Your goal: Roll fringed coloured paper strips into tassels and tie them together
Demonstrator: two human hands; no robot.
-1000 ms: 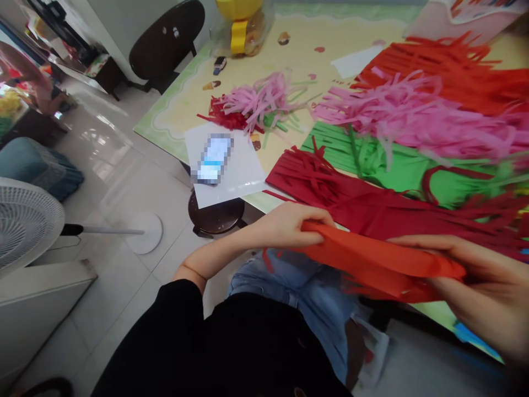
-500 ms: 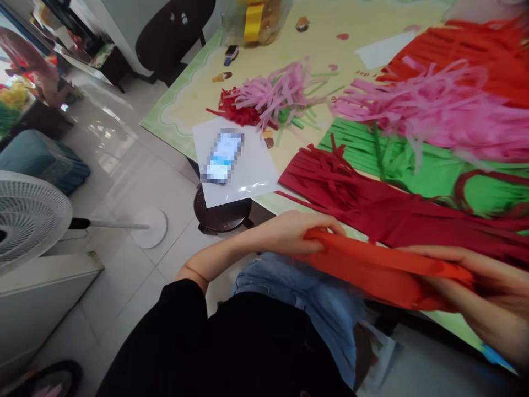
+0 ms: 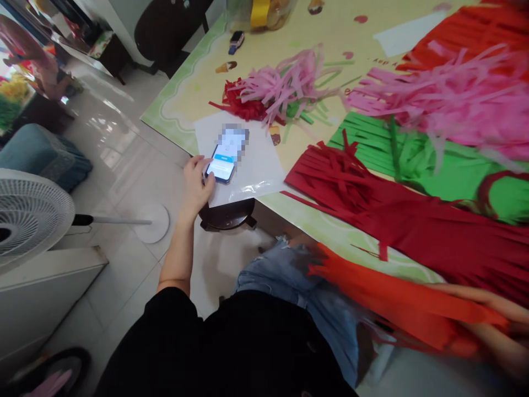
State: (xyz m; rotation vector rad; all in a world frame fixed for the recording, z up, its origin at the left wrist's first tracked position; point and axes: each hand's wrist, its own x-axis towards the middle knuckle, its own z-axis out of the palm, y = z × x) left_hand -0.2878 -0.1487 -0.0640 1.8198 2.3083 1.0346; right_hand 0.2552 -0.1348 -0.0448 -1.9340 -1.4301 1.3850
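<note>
My left hand [image 3: 197,184] is at the lower end of a smartphone [image 3: 223,160] that lies on a white sheet [image 3: 260,176] at the table's left corner. Its thumb and forefinger are apart and touch the phone's lit screen and edge; the other fingers are partly hidden. At the lower right, my right hand [image 3: 496,325] grips a folded strip of orange-red paper [image 3: 397,292], which hangs over my lap, its free end blurred. A dark red fringed strip [image 3: 372,204] lies on the table just beyond it.
Green [image 3: 446,176], pink [image 3: 463,110] and orange [image 3: 475,38] fringed strips cover the table's right side. Cut scraps [image 3: 285,88], a watch [image 3: 236,42] and a clear container [image 3: 260,14] are farther back. A fan [image 3: 33,220] and a dark stool [image 3: 227,215] stand on the floor.
My left hand has let go of the orange-red strip and moved left to the phone. My right hand still holds the strip, now lower and farther right; its left end hangs free.
</note>
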